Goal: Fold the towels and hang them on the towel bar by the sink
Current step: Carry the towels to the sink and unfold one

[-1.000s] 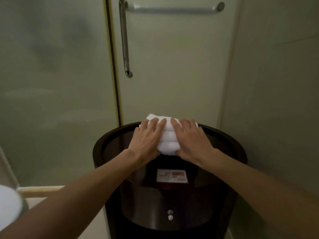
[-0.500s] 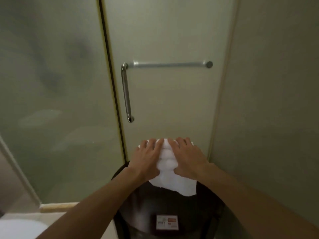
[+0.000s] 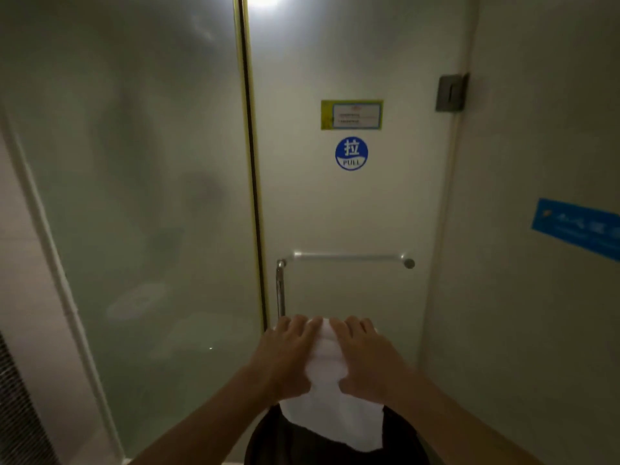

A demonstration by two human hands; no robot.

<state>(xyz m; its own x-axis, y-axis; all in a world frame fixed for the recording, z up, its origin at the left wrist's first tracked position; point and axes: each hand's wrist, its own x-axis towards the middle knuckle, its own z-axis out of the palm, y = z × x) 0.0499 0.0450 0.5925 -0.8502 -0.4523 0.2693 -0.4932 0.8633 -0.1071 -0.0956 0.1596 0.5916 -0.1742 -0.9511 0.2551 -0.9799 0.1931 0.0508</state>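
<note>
A white folded towel (image 3: 330, 407) is lifted in front of me, its loose lower part hanging down over the dark round stand (image 3: 399, 441). My left hand (image 3: 285, 355) grips its left side and my right hand (image 3: 367, 355) grips its right side, fingers over the top fold. Above the hands, a horizontal metal towel bar (image 3: 349, 257) is fixed on the frosted glass door (image 3: 352, 203), with a gap between the towel and the bar. A vertical door handle (image 3: 280, 286) meets the bar's left end.
A fixed frosted glass panel (image 3: 141, 196) stands to the left of the door. A plain wall with a blue sign (image 3: 577, 226) closes in on the right. A round blue PULL sticker (image 3: 351, 153) and a yellow label (image 3: 351, 114) sit on the door above the bar.
Both hands have lifted the towel off the dark stand, and part of it has unfolded to hang down. My view has tilted upward, showing more of the door.
</note>
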